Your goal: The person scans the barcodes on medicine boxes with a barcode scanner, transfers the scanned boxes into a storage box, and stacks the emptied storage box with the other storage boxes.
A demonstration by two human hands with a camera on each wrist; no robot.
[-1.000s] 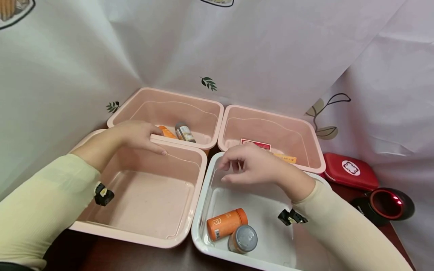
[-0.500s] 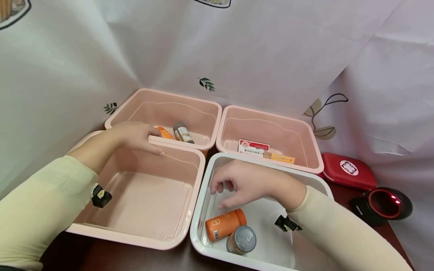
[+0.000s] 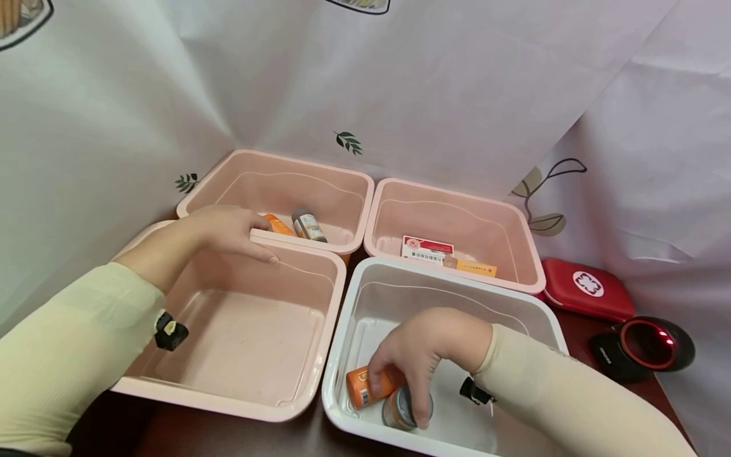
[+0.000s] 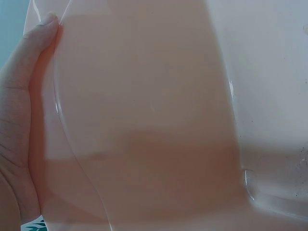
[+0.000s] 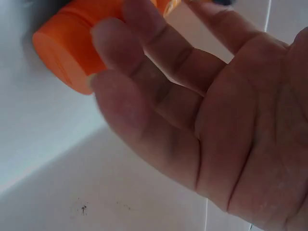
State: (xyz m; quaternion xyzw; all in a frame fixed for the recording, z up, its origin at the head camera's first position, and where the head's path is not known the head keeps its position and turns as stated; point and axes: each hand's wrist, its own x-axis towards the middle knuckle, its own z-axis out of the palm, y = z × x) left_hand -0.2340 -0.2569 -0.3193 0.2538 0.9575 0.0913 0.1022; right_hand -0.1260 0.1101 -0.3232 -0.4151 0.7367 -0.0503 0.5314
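My right hand [image 3: 402,381] reaches down into the white bin [image 3: 342,304]. Its thumb lies on an orange bottle [image 3: 356,390] on its side, and its fingers drape over a grey-lidded jar [image 3: 396,412] beside it. In the right wrist view the fingers [image 5: 144,96] are only slightly bent and touch the orange bottle [image 5: 62,43]; no closed grasp shows. My left hand [image 3: 228,231] rests flat on the far rim of the near-left pink bin [image 3: 228,406]. The thumb [image 4: 24,86] lies along the pink bin's wall [image 4: 144,120].
The far-left pink bin [image 3: 285,155] holds a small brown bottle [image 3: 309,224] and an orange item [image 3: 278,223]. The far-right pink bin [image 3: 457,187] holds a white-red box [image 3: 428,249] and an orange box [image 3: 476,268]. A red pouch [image 3: 588,287] and a black ring scanner [image 3: 651,346] lie at the right.
My right hand has come down from above the white bin's far edge onto the orange bottle and grey-lidded jar at its near side. The left hand has stayed put.
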